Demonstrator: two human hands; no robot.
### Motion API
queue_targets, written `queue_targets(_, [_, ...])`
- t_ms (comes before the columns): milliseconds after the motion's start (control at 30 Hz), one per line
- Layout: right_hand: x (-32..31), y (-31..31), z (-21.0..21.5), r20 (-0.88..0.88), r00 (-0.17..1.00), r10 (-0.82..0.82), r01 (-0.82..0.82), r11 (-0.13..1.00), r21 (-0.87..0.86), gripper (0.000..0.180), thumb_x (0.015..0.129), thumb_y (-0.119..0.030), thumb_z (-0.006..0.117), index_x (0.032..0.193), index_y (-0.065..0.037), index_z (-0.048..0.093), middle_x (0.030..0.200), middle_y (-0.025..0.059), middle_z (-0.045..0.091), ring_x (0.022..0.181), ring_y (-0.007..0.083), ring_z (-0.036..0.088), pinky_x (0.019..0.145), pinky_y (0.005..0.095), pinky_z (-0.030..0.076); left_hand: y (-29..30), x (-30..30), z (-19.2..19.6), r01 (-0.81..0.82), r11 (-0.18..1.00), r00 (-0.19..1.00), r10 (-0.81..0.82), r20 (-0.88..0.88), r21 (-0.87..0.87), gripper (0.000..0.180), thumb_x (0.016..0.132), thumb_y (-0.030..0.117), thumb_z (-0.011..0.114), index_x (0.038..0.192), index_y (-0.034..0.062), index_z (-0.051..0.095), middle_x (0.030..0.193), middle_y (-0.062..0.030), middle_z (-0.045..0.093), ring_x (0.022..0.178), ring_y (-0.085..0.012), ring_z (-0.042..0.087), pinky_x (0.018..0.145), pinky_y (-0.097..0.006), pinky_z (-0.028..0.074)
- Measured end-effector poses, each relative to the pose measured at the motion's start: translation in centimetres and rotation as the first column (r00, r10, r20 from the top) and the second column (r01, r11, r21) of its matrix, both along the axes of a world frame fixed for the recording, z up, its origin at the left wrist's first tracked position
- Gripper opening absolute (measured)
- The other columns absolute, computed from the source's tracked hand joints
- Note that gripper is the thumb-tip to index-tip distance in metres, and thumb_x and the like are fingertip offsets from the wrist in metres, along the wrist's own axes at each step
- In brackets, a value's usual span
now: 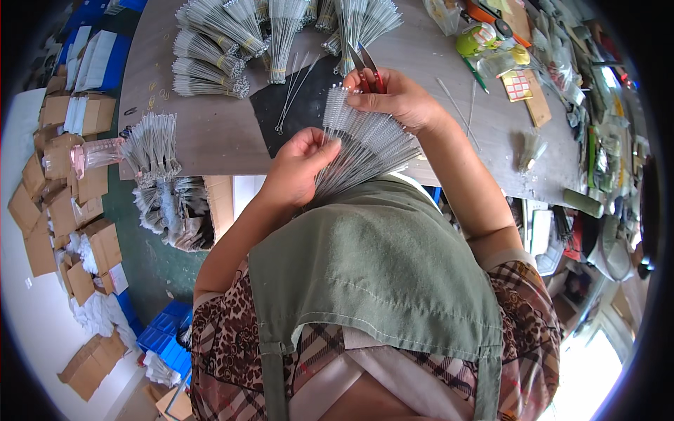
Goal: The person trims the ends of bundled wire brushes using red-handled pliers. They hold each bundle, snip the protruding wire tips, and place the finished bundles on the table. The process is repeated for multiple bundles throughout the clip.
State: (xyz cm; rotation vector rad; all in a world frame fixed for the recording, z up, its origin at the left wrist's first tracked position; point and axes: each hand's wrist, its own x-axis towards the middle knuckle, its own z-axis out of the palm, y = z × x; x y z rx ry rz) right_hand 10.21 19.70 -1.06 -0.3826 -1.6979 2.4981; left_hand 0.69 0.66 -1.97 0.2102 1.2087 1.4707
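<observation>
A fanned-out bunch of thin wire brushes (368,144) with clear bristle heads lies against my apron at the table's near edge. My left hand (300,167) is closed round its left side, thumb on top. Above the bristle ends, my right hand (397,99) grips a pair of red-handled scissors (378,78), with the blades pointing away from me. Its thumb and fingertips also touch the bristle tips. A few loose wire brushes (289,102) rest on a black mat (263,116) just beyond my left hand.
Banded brush bundles (210,52) crowd the table's far side. Another brush pile (151,144) stands at the left edge, near several rubber bands (163,92). At right are a green pencil (476,74), a green tin (477,38) and a small bundle (531,151). Cardboard boxes (95,245) line the left floor.
</observation>
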Motion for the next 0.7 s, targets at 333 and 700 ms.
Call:
queue_targets(333, [0.2, 0.3, -1.1, -0.022, 1.0, -0.006, 0.005, 0.999, -0.035, 0.021, 0.076, -0.011, 0.066, 0.093, -0.003, 0.056, 0.082, -0.0007, 0.056, 0.077, 0.0083, 0.054, 0.076, 0.0217, 0.041, -0.1, 0.0, 0.0, 0.006, 0.999, 0.999, -0.004, -0.033, 0.051, 0.006, 0.088, 0.008, 0.054, 0.092, 0.0039, 0.053, 0.084, -0.0001, 0.055, 0.078, -0.0062, 0.052, 0.073, -0.021, 0.043])
queue_targets(700, [-0.3, 0.1, -2.0, -0.002, 0.999, -0.043, 0.043, 0.992, -0.119, 0.02, 0.074, -0.009, 0.068, 0.09, -0.003, 0.059, 0.082, 0.0001, 0.059, 0.079, 0.0093, 0.056, 0.077, 0.0208, 0.042, -0.6, 0.3, -1.8, -0.098, 0.995, 0.994, 0.099, -0.051, 0.014, 0.011, 0.089, 0.008, 0.052, 0.096, -0.0001, 0.055, 0.087, -0.0038, 0.059, 0.08, -0.0083, 0.055, 0.075, -0.022, 0.044])
